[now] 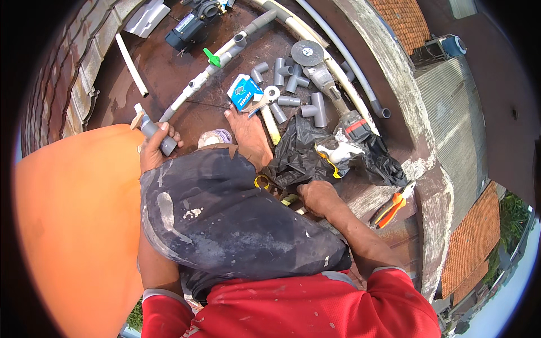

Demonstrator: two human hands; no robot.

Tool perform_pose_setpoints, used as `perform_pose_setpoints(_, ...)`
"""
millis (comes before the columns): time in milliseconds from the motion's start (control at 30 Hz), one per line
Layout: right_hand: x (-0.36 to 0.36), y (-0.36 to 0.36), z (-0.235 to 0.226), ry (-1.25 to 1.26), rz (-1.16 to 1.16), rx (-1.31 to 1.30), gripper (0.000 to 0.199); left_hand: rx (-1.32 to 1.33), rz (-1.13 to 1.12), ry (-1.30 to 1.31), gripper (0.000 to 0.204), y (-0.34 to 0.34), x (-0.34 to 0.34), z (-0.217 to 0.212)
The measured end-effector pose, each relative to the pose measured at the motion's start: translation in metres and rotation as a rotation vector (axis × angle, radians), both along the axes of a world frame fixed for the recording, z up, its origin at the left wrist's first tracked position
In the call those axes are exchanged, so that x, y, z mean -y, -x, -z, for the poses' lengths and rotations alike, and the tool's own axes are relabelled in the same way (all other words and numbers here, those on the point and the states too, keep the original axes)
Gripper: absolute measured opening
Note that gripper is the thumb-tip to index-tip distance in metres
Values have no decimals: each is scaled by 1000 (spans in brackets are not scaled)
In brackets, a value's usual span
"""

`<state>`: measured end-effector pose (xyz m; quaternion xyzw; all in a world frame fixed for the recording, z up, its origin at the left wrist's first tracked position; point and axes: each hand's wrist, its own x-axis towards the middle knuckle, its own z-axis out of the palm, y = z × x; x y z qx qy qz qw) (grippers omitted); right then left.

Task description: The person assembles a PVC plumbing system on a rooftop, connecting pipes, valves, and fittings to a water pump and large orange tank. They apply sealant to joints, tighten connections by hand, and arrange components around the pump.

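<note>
Crouched low, one knee raised between both arms. Left hand (153, 147) up beside the knee, fingers (163, 130) curled tight in a closed grip, forearm mostly hidden behind the leg. Right hand (319, 197) down low past the knee, knuckles up, fingers tucked under out of sight, forearm running back to a short red sleeve. Bare foot planted ahead.

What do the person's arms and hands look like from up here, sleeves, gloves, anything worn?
Both hands are bare: no gloves on the left hand or the right hand, and no watch or rings that I can make out. The forearms are uncovered too. Short red sleeves with a pale grey band at the cuff end above the elbows; the red cloth looks dusty and paint-flecked.
</note>
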<state>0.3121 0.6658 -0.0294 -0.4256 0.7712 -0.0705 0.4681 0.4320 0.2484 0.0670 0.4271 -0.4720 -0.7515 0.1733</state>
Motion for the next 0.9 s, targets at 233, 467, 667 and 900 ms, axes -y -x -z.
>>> perform_pose_setpoints(233, 13, 86, -13, 422, 294, -470, 14, 360, 56, 288, 18, -27, -4, -55)
perform_pose_setpoints(467, 64, 127, 14, 441, 384, -395, 23, 501, 38, 443, 19, -73, -19, -77)
perform_pose_setpoints(667, 92, 125, 24, 211, 339, -293, 19, 495, 37, 392, 16, -132, -30, -61)
perform_pose_setpoints(900, 23, 216, 29, 142, 740, -711, 18, 574, 100, 306, 17, -152, -29, -37)
